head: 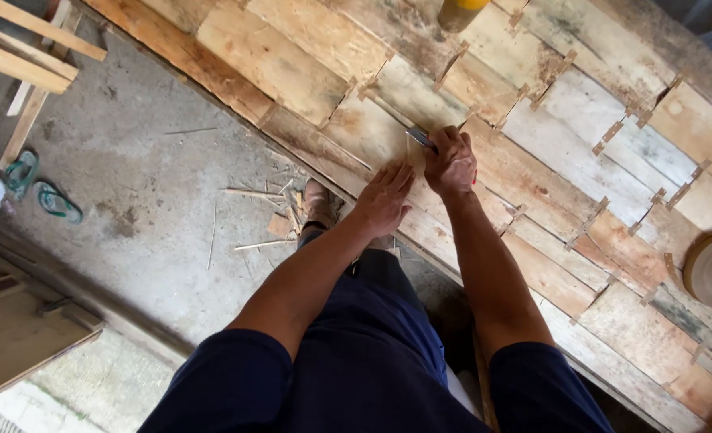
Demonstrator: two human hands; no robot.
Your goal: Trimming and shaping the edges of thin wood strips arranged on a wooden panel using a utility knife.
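Dark blue sleeves and two forearms reaching out over a plank worktop.

From the left I see green sandals [39, 188] on the concrete, then wood splinters [263, 216]. My left hand [384, 199] lies flat, fingers spread, on the boards [548, 168]. Just right of it, touching, my right hand [450, 163] is fisted around a thin tool [420, 138], whose long axis runs up-left, tip on the wood just beyond the left fingertips.
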